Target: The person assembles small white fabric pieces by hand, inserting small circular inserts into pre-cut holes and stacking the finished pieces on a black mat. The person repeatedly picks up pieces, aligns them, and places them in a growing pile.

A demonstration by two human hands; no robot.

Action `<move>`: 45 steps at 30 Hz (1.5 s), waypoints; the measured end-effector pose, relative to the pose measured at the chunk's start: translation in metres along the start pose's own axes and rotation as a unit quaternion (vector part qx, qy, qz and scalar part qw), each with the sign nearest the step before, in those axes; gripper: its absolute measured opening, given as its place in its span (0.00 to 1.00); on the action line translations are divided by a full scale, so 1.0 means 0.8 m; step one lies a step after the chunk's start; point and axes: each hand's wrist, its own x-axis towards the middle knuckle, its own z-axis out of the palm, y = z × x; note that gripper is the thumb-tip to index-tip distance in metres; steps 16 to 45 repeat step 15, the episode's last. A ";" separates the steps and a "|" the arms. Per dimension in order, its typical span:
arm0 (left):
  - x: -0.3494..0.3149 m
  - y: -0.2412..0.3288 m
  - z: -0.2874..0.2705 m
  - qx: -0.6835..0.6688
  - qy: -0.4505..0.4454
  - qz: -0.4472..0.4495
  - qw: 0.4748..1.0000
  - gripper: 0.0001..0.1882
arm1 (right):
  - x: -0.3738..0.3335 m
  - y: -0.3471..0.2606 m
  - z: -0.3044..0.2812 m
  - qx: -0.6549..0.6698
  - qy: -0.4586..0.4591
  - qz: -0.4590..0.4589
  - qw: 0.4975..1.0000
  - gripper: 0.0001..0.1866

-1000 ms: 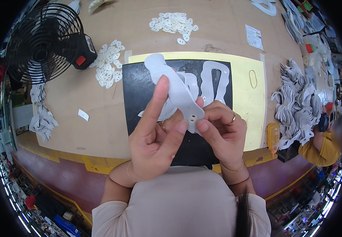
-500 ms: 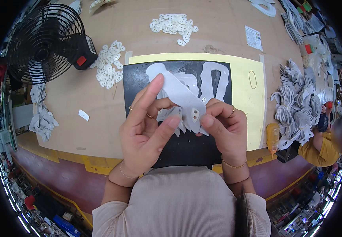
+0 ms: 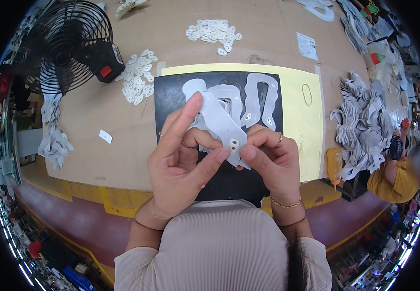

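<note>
A pale grey, curved cut fabric piece is held up between my two hands over a black mat. Near its lower end lies a small white oval patch with two holes. My left hand pinches the piece beside this patch with thumb and finger, its index finger stretched up along the upper part. On the other side of the patch, the thumb and finger of my right hand grip the edge. Behind, a U-shaped grey piece with patches on both ends lies on the mat, next to more grey pieces partly hidden.
Loose white oval patches form two piles, at the far middle and left. A black fan stands far left. Yellow sheet, rubber band, orange bottle and grey bundles are right; another person sits beyond.
The held piece's lower end and my right hand have shifted slightly left. Both patched ends of the U-shaped piece now show. My grip stays on the fabric.
</note>
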 end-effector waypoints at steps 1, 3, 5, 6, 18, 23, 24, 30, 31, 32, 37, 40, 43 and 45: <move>-0.003 0.002 0.001 0.001 0.003 0.002 1.000 0.39 | -0.003 0.000 0.000 -0.002 -0.004 -0.002 1.000 0.04; -0.010 0.006 0.002 -0.004 0.008 -0.024 1.000 0.39 | -0.009 0.000 0.001 -0.006 -0.002 -0.006 1.000 0.05; -0.017 0.010 0.001 -0.026 0.016 -0.042 0.999 0.39 | -0.017 0.000 0.000 -0.027 0.005 -0.008 1.000 0.05; -0.019 0.014 0.001 -0.045 0.022 -0.046 0.998 0.40 | -0.021 0.000 -0.003 -0.046 0.011 -0.008 0.999 0.05; -0.046 0.000 -0.010 -0.109 0.059 -0.174 0.977 0.40 | -0.040 0.008 -0.066 -0.171 -0.066 0.067 0.981 0.12; -0.046 0.000 -0.010 -0.109 0.059 -0.174 0.977 0.40 | -0.040 0.008 -0.066 -0.171 -0.066 0.067 0.981 0.12; -0.046 0.000 -0.010 -0.109 0.059 -0.174 0.977 0.40 | -0.040 0.008 -0.066 -0.171 -0.066 0.067 0.981 0.12; -0.046 0.000 -0.010 -0.109 0.059 -0.174 0.977 0.40 | -0.040 0.008 -0.066 -0.171 -0.066 0.067 0.981 0.12; -0.046 0.000 -0.010 -0.109 0.059 -0.174 0.977 0.40 | -0.040 0.008 -0.066 -0.171 -0.066 0.067 0.981 0.12; -0.046 0.000 -0.010 -0.109 0.059 -0.174 0.977 0.40 | -0.040 0.008 -0.066 -0.171 -0.066 0.067 0.981 0.12; -0.046 0.000 -0.010 -0.109 0.059 -0.174 0.977 0.40 | -0.040 0.008 -0.066 -0.171 -0.066 0.067 0.981 0.12; -0.046 0.000 -0.010 -0.109 0.059 -0.174 0.977 0.40 | -0.040 0.008 -0.066 -0.171 -0.066 0.067 0.981 0.12; -0.046 0.000 -0.010 -0.109 0.059 -0.174 0.977 0.40 | -0.040 0.008 -0.066 -0.171 -0.066 0.067 0.981 0.12; -0.046 0.000 -0.010 -0.109 0.059 -0.174 0.977 0.40 | -0.040 0.008 -0.066 -0.171 -0.066 0.067 0.981 0.12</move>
